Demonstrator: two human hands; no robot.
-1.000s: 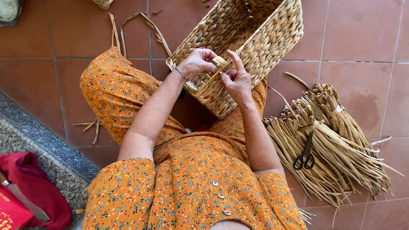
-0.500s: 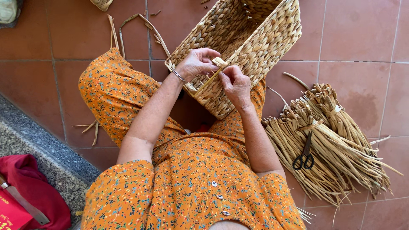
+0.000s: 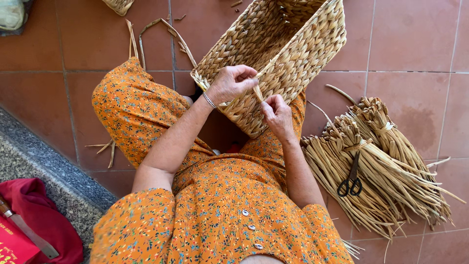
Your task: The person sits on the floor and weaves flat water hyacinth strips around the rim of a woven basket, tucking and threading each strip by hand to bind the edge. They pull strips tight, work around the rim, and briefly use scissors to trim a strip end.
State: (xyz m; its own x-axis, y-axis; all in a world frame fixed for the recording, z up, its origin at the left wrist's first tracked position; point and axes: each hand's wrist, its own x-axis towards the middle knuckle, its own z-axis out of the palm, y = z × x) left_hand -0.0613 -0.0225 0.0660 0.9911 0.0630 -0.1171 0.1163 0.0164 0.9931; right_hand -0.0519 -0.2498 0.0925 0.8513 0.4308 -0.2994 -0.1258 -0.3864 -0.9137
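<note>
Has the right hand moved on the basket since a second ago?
Yes. The right hand dropped slightly from the woven basket rim toward the lap, judged against the scissors on the straw bundles.

basket (image 3: 288,49) far end cut off at top edge, knife (image 3: 24,230) partly out of frame

Left hand (image 3: 233,84) curled in a fist, right hand (image 3: 276,113) pinched just below, forearms converging forward.

Both hands (image 3: 254,95) on woven basket (image 3: 283,54)
</note>
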